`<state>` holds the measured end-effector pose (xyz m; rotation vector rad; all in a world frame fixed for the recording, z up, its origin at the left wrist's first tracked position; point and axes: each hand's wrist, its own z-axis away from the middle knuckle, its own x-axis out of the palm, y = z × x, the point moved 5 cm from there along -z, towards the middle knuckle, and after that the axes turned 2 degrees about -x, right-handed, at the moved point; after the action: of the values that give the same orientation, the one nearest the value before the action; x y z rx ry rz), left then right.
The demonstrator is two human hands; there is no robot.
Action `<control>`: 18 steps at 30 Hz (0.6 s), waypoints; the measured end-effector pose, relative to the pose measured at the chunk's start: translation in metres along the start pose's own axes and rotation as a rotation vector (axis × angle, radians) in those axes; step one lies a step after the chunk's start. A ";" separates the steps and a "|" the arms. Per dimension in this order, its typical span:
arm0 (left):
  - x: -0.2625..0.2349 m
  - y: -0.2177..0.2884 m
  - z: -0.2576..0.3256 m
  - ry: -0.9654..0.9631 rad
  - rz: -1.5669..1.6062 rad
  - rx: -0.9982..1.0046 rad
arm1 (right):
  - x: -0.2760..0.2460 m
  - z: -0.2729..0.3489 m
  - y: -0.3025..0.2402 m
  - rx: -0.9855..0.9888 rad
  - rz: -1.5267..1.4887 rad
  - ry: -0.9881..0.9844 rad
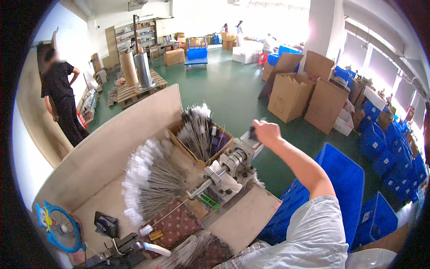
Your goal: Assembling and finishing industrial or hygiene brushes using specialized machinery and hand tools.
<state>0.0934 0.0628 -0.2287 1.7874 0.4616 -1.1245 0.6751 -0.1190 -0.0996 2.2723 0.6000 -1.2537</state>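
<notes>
My right hand (267,132) is closed round a dark handle (253,133) at the far end of a metal bench machine (233,161) with a shaft and clamps. From the machine's near end a thin wire rod (170,212) runs down to the left, with a white tip (146,230). Left of the machine, many thin wire brushes with white ends (154,179) lie fanned out on the worktable (101,197). A bundle of bare wires (188,251) rests at the near edge. My left hand does not show.
An open carton of wire brushes (199,134) stands behind the machine. A blue fan (62,227) sits at the table's left. A large blue bin (342,179) is at my right, with cardboard boxes (291,96) beyond. A person in black (62,94) stands at far left.
</notes>
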 end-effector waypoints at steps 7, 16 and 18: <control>0.010 -0.013 0.001 0.096 0.154 -0.027 | 0.011 0.021 0.084 0.171 0.171 0.030; 0.004 0.040 -0.020 -0.075 0.027 -0.106 | -0.016 0.003 -0.026 -0.069 -0.093 0.018; 0.010 0.047 -0.022 0.009 -0.007 0.222 | -0.006 0.004 -0.034 -0.136 -0.099 -0.025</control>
<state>0.1420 0.0571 -0.2101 1.9842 0.3593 -1.2107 0.6499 -0.0958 -0.1031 2.1348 0.7726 -1.2454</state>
